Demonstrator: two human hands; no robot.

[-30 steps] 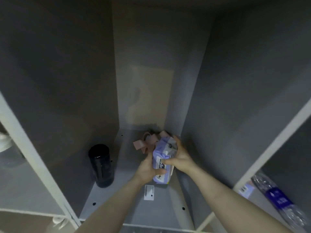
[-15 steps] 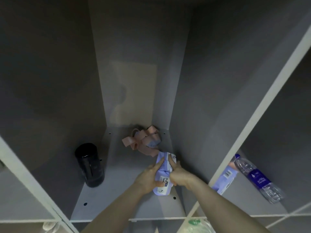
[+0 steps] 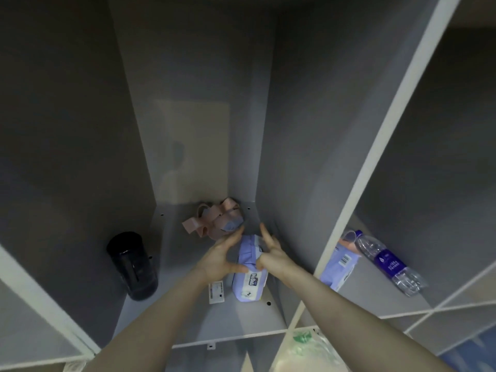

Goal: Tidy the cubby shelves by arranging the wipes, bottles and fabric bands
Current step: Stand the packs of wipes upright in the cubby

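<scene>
- The wipes pack [image 3: 249, 275] lies on the cubby floor [image 3: 188, 299] directly between and under the two hands, its long axis running away from the person toward the back wall, its printed end nearest the wrists.
- The left hand [image 3: 220, 257] sits at the pack's left flank with fingers stretched forward and spread; its thumb looks to rest against the pack's side, though nothing is curled round it.
- The right hand [image 3: 271, 253] is at the pack's right upper edge — fingers straight and fanned, thumb at the top of the pack; I judge both hands loose, apart from each other, with no grip.
- Just past the left fingertips lies the heap of pink fabric bands [image 3: 214, 222], bunched in the back right corner. Either hand could reach it; the left one is nearer.
- Well off to the left of the left hand stands a dark bottle [image 3: 132, 265], upright against the side wall.
- Right of the right forearm, beyond the divider [image 3: 357, 181], the next cubby holds a second wipes pack [image 3: 339, 267] and a clear water bottle [image 3: 386, 263] lying on its side.
- The coming move likely turns on that short gap forward — the bands sit straight ahead of the pack's far end.
</scene>
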